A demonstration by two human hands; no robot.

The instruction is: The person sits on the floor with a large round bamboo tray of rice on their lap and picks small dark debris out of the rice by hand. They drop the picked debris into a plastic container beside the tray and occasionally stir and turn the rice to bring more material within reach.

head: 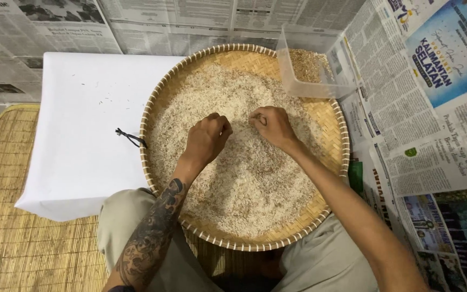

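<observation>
Left hand (207, 136) and right hand (271, 126) curl over rice (244, 178); pinched grains too small to tell.

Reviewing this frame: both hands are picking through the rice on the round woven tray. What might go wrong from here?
1. The woven tray seems to rest partly on the person's lap, so a knee shift might tip rice over its rim.
2. The clear plastic container leans on the tray's far edge; a nudge might knock it over and spill its grains.
3. The left hand and right hand work with curled fingers, so picked bits may drop back unnoticed.
</observation>
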